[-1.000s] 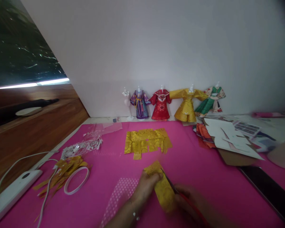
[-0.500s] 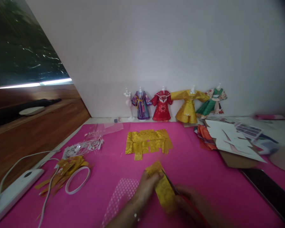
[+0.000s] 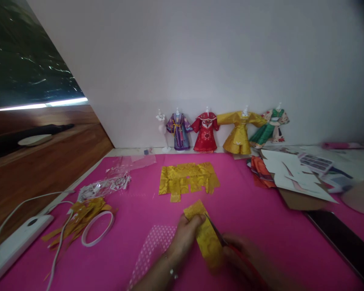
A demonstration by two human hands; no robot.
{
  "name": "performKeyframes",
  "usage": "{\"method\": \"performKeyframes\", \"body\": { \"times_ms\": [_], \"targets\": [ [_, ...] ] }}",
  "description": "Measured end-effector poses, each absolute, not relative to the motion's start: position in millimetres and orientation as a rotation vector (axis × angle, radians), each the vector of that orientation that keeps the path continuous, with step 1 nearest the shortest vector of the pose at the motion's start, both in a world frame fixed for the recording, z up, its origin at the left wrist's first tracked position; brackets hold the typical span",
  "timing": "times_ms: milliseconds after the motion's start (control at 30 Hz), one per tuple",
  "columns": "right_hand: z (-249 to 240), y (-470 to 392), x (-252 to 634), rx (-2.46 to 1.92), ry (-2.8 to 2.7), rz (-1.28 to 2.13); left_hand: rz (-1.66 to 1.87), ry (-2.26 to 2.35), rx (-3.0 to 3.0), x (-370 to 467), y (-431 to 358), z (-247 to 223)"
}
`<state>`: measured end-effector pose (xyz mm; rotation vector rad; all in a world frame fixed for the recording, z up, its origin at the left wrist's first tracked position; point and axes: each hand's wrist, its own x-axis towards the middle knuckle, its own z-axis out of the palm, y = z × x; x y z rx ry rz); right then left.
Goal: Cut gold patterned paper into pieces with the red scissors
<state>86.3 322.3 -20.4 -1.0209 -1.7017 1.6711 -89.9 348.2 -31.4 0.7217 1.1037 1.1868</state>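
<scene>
A strip of patterned yellow fabric (image 3: 208,245) is pinched in my left hand (image 3: 185,233), with the thumb on top near its far end. My right hand (image 3: 241,252) grips a pair of scissors (image 3: 214,229) with red handles, partly blurred. Their dark blades lie along the strip's right side, the tip close to my left thumb. Whether the blades are parted I cannot make out. Beyond both hands, several cut yellow fabric pieces (image 3: 188,178) lie flat together on the pink mat (image 3: 133,226).
Left are yellow scraps (image 3: 83,216), a white ring (image 3: 97,228), a plastic bag (image 3: 104,186) and a power strip (image 3: 20,246) with cables. Miniature dress forms, including a red dress (image 3: 206,131), line the wall. Right are white paper (image 3: 291,176) and a phone (image 3: 339,242).
The whole view has shifted slightly, so the table things sit a little higher and further left. My hands keep nearly the same hold on the fabric and scissors.
</scene>
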Motion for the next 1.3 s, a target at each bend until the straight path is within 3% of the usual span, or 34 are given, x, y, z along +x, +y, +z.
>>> {"method": "performKeyframes", "body": {
  "times_ms": [1300],
  "targets": [
    [-16,322,86,-0.988,-1.702,1.680,1.156,1.065,0.720,-89,347,-31]
  ]
}}
